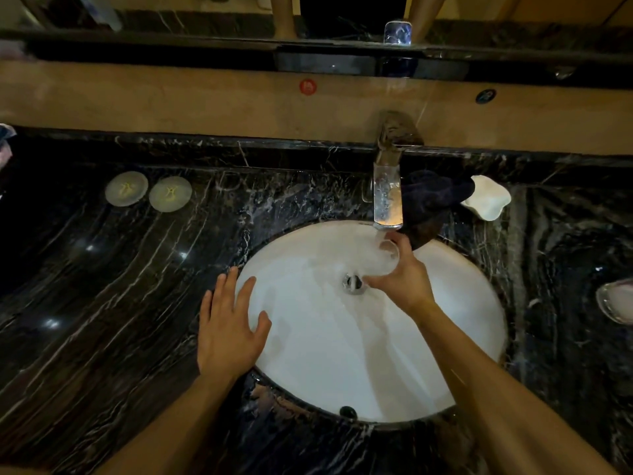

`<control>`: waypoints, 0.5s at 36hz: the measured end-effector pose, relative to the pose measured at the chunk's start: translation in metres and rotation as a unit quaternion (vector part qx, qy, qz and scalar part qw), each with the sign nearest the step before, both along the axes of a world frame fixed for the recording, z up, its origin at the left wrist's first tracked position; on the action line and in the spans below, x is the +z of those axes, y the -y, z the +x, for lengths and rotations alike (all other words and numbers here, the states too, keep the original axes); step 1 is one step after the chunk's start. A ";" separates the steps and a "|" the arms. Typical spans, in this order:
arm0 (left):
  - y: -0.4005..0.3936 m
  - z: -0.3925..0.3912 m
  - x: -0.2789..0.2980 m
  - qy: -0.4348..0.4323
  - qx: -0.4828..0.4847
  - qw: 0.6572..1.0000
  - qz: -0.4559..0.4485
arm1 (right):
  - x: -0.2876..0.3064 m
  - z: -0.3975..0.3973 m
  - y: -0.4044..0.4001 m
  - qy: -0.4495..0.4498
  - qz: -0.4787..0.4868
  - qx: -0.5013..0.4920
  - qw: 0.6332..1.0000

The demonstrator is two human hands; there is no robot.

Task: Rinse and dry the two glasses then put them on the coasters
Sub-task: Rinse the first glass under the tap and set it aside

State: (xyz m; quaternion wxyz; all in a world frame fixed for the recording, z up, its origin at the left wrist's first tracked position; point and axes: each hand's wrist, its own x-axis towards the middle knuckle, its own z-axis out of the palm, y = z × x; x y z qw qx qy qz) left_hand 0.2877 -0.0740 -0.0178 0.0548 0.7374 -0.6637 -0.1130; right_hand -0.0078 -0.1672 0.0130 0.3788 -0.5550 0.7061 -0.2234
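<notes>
My right hand (406, 275) grips a clear glass (385, 257) under the chrome faucet (388, 197), over the white sink (342, 354). Water runs from the spout onto the glass. My left hand (227, 323) is flat with spread fingers on the sink's left rim, holding nothing. Two round pale coasters (126, 188) (170, 194) lie side by side on the black marble counter (102, 303) at the back left, both bare. A dark cloth (433, 197) lies behind the faucet to the right. I see no second glass.
A white wavy-edged dish (488, 198) sits right of the cloth. Another shallow dish (616, 299) lies at the right edge. A beige backsplash and a mirror ledge run along the back. The drain (352, 282) is in the sink's middle.
</notes>
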 end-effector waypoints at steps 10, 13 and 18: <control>0.000 -0.001 0.002 0.004 0.000 1.000 0.008 | 0.006 -0.005 0.000 0.206 0.212 -0.155 0.943; 0.000 -0.001 0.003 0.005 0.000 1.000 0.006 | 0.004 -0.008 -0.007 0.253 0.308 -0.153 0.904; 0.000 -0.001 0.002 0.007 -0.003 1.000 0.000 | 0.006 -0.003 -0.026 0.347 0.407 -0.195 0.822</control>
